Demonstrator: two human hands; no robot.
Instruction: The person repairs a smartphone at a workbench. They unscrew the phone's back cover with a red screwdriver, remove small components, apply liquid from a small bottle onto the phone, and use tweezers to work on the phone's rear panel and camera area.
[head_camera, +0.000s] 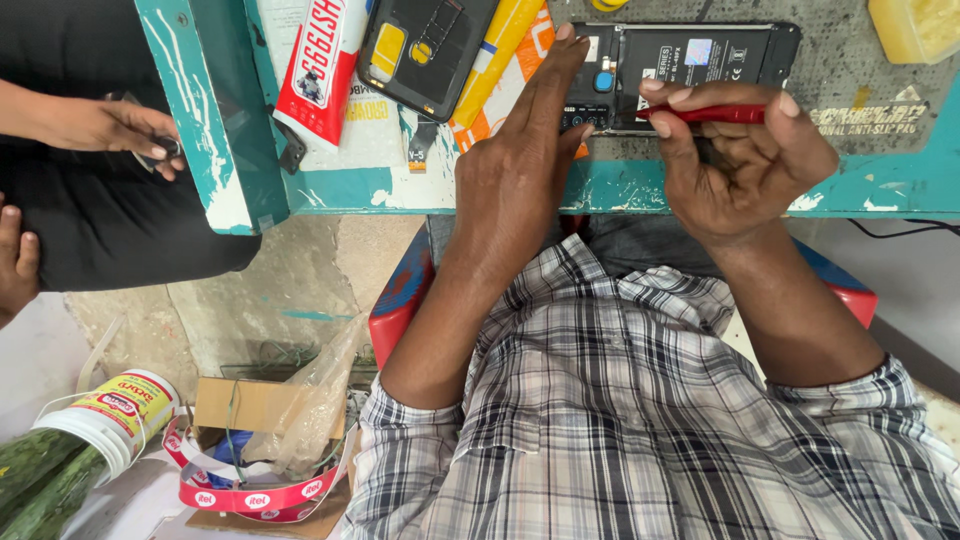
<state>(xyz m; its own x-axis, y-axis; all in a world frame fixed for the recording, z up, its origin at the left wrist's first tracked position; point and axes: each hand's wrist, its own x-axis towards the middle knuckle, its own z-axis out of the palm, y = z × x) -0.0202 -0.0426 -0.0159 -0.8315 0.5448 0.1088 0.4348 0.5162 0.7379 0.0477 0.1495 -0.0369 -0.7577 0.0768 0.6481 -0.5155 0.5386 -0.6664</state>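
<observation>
An opened black phone (690, 62) lies back-up on the grey mat (850, 60) of a teal workbench, its battery and board exposed. My left hand (525, 150) rests on the bench edge with its fingers stretched over the phone's left end, pressing it down. My right hand (745, 160) grips a red screwdriver (715, 113), whose tip points left at the phone's lower left corner. A second black phone back cover (425, 45) with a yellow patch lies further left.
A red-and-white glue tube (318, 75) and orange packets (500, 60) lie on the bench. A yellow box (915, 25) sits top right. Another person's hand (105, 125) holds a small item at the left. Below are a white bucket (110, 415), a cardboard box (255, 410) and a red stool (400, 290).
</observation>
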